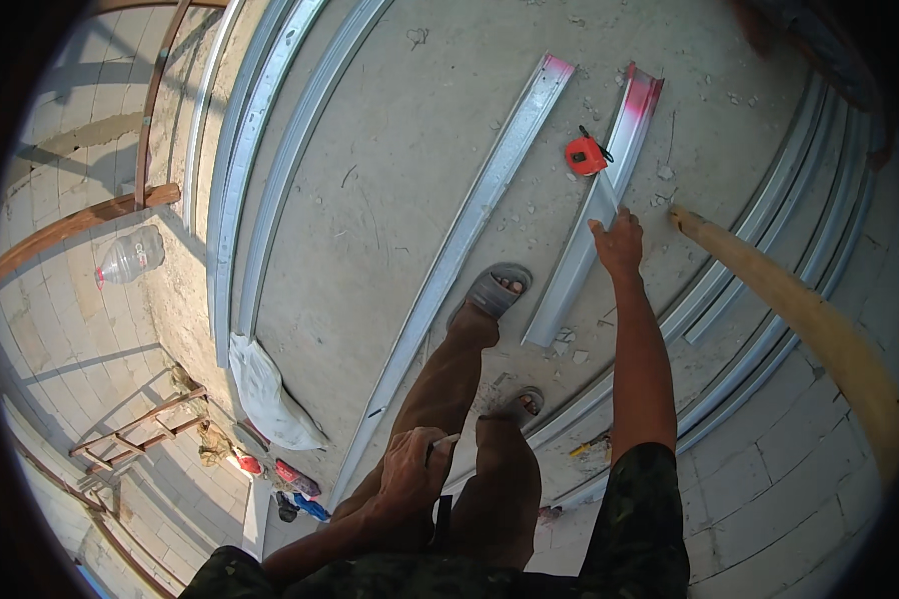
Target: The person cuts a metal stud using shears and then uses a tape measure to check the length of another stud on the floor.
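A short metal channel [579, 255] with a pink-painted far end lies on the concrete floor in front of me. On it rests an orange tape measure [585, 156], its blade [609, 192] drawn out toward me along the channel. My right hand [621, 243] is closed at the near end of this blade, thumb and fingers against the metal. Close to my knee, my left hand [415, 467] is closed round a slim pen [448, 440], mostly hidden by the fingers. A longer channel [459, 240], also pink at its tip, runs beside my sandalled foot.
More metal channels [280, 170] lie on the left, and several [769, 235] on the right. A wooden pole [769, 270] slants in from the right. On the left are a plastic bottle [132, 257], a white sack [270, 394] and a small wooden ladder [140, 434].
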Demonstrator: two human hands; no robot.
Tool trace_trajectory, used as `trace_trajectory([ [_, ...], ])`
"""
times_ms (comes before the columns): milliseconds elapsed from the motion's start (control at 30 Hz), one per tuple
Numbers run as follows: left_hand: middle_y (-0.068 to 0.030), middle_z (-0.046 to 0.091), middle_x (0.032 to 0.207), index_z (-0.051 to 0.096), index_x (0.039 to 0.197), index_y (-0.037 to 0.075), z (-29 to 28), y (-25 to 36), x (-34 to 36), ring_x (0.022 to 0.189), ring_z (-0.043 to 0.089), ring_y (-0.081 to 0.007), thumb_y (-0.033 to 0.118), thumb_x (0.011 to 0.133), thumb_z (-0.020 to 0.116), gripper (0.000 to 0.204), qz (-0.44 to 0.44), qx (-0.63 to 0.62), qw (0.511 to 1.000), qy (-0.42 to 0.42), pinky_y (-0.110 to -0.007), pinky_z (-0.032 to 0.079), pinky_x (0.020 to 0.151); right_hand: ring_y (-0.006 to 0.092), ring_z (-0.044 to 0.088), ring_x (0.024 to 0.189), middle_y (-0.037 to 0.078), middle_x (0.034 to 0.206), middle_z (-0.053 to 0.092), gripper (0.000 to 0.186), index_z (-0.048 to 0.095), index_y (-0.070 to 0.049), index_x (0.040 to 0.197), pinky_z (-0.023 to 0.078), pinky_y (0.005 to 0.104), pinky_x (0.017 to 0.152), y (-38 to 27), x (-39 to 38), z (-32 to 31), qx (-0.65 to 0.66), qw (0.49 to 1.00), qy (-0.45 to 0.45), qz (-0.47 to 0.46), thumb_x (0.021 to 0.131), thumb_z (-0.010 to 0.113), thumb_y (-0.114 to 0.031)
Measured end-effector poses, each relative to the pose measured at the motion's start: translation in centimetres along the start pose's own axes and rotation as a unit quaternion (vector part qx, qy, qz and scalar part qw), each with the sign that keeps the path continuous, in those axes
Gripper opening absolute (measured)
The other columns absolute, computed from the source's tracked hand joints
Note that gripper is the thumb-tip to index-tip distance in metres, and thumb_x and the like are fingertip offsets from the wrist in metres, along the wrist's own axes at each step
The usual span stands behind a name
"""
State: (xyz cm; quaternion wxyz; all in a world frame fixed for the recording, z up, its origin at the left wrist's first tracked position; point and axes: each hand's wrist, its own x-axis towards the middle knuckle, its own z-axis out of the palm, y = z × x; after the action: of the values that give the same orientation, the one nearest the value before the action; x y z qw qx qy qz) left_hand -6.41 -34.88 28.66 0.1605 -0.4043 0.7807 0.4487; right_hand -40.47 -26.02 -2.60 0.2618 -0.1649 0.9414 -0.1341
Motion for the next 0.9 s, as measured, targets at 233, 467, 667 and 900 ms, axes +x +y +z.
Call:
trace_trajectory([
  [233, -0.0169, 0.063, 0.094, 0.053, 0.099, 0.000, -0.7, -0.1, 2.8, 0.079, 0.063, -0.0307, 0.005, 0.090, 0.052, 0.011, 0.071, 0.087, 0.993, -0.035, -0.042, 0.049, 0.074, 0.0350, 0.055, 0.107, 0.017, 0.110, 0.057, 0.060, 0.046, 0.000, 0.121, 0.049, 0.0512, 0.083, -5.2, 10.6, 3.6, -0.086, 0.989, 0.094, -0.070, 0.074, 0.073, -0.027],
  [467, -0.0161, 0.063, 0.098, 0.054, 0.102, 0.000, -2.2, 3.6, 5.9, 0.084, 0.062, -0.0293, 0.007, 0.092, 0.050, 0.013, -0.028, 0.021, 0.999, -0.035, -0.039, 0.048, 0.076, 0.0278, 0.057, 0.098, 0.012, 0.098, 0.061, 0.038, 0.053, -0.003, 0.113, 0.045, 0.0483, 0.078, -5.9, 13.6, 6.9, -0.160, 0.984, 0.081, -0.014, 0.081, 0.066, -0.019],
  [667, -0.0153, 0.062, 0.100, 0.056, 0.103, 0.002, -2.3, 2.9, 5.9, 0.089, 0.061, -0.0307, 0.009, 0.094, 0.049, 0.014, 0.008, 0.054, 0.995, -0.082, -0.040, 0.048, 0.079, 0.0271, 0.056, 0.085, 0.013, 0.090, 0.058, 0.017, 0.060, -0.003, 0.090, 0.045, 0.0426, 0.071, -4.9, 9.0, 3.9, -0.092, 0.981, 0.129, -0.107, 0.082, 0.065, -0.017],
  [900, -0.0176, 0.063, 0.093, 0.055, 0.101, 0.002, -2.2, 0.1, 4.2, 0.085, 0.059, -0.0376, 0.018, 0.095, 0.050, 0.018, -0.009, 0.062, 0.994, -0.088, -0.047, 0.046, 0.076, 0.0270, 0.053, 0.085, 0.011, 0.089, 0.054, 0.032, 0.057, -0.005, 0.097, 0.044, 0.0401, 0.072, -7.8, -11.2, -8.6, 0.030, 0.990, 0.073, -0.113, 0.072, 0.074, -0.017],
])
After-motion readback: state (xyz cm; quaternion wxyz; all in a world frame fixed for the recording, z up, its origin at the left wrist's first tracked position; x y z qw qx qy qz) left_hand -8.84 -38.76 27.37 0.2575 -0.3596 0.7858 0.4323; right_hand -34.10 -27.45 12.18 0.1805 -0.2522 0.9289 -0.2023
